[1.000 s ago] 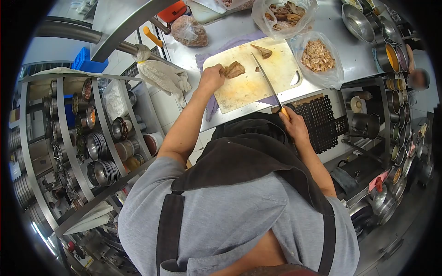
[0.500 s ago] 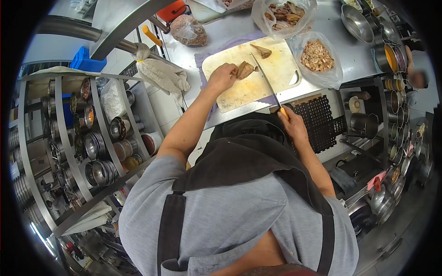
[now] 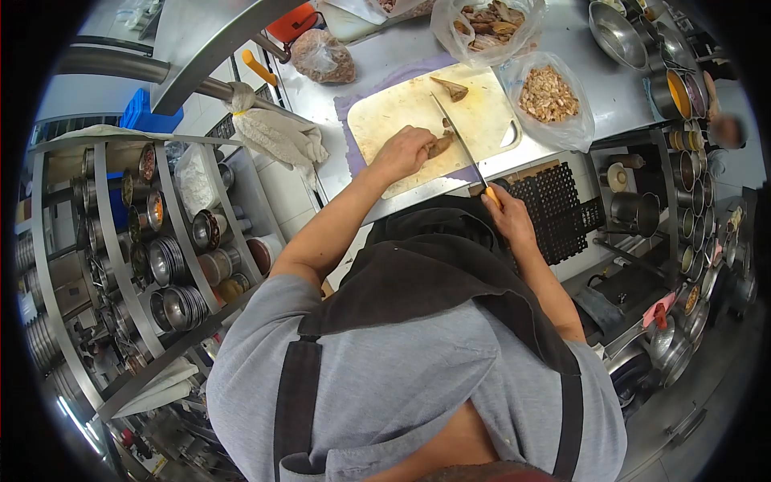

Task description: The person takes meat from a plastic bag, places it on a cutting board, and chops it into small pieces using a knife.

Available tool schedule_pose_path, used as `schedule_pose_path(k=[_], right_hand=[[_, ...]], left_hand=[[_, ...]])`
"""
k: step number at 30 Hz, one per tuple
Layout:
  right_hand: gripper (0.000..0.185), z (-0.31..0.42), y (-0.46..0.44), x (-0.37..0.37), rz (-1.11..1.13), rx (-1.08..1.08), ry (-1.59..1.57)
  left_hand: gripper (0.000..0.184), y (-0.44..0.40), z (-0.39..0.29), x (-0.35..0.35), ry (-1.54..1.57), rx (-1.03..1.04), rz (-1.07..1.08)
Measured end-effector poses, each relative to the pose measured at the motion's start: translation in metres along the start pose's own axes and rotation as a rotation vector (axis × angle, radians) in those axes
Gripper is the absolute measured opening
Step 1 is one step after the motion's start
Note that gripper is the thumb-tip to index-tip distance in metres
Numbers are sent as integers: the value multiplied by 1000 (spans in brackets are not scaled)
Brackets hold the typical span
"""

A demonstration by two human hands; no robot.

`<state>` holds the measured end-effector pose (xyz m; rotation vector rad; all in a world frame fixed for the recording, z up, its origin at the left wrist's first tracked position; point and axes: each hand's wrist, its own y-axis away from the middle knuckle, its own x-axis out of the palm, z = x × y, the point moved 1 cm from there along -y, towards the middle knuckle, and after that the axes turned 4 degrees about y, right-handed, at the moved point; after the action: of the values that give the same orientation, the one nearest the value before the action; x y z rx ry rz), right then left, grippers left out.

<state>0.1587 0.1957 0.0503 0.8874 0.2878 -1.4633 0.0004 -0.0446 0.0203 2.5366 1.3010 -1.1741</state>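
Note:
A white cutting board (image 3: 375, 113) lies on a purple cloth (image 3: 344, 128) on the steel table. On its left half, my left hand (image 3: 405, 153) has its fingers curled onto a brown piece of cooked meat (image 3: 441, 145), partly hidden under the fingertips. My right hand (image 3: 510, 213) grips the orange handle of a knife (image 3: 463, 145). The blade slants up across the board, just right of the held piece. A small bit sits beside the blade. Farther up the board rests another brown wedge of meat (image 3: 451, 88), apart from both hands.
Right of the board is an open plastic bag of chopped pieces (image 3: 549, 95); behind it stands a bag of larger brown pieces (image 3: 494, 28). A tied bag (image 3: 322, 56) is at the back left. Metal bowls (image 3: 618, 36) line the right. A towel (image 3: 277, 132) hangs from a rail.
My left hand has moved right and slightly toward me, and the meat under it has shifted closer to the knife. The right hand and knife keep nearly the same position.

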Motion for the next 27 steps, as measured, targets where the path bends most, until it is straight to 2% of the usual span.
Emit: schedule_pose_path(k=[4, 8, 10, 15, 17, 21, 27], right_hand=[[39, 1, 0, -1, 12, 11, 4], [39, -1, -1, 1, 15, 36, 8], [39, -1, 0, 1, 9, 41, 9], [38, 0, 0, 0, -2, 11, 1], [38, 1, 0, -1, -3, -3, -6], [38, 8, -1, -3, -12, -16, -15], [39, 38, -4, -8, 36, -67, -68]], left_hand=[[21, 5, -12, 11, 0, 79, 35], [19, 5, -11, 14, -19, 71, 4], [18, 3, 1, 9, -35, -9, -79], [15, -1, 15, -21, -130, -27, -206], [15, 0, 16, -31, -202, -162, -305], [17, 9, 21, -23, -174, -301, -237], [17, 6, 18, -1, -140, -387, -281]])
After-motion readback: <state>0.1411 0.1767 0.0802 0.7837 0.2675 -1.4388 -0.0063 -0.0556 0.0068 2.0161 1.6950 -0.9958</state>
